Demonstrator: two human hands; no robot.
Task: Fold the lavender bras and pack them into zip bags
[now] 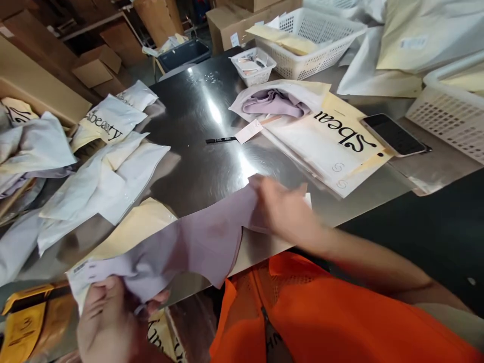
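Observation:
A lilac cloth garment is stretched between my two hands over the front edge of the metal table. My left hand pinches its left end, close to a printed label. My right hand, a little blurred, grips the other end higher up and to the right. Under the garment's left part lies a cream and white bag. Beyond my right hand, an open white bag has lilac cloth showing in its mouth. Several flat printed bags are stacked next to it.
A black marker and a white tag lie mid-table. A phone rests at the right. White baskets stand at the back, filled bags at the left. A yellow object sits at lower left.

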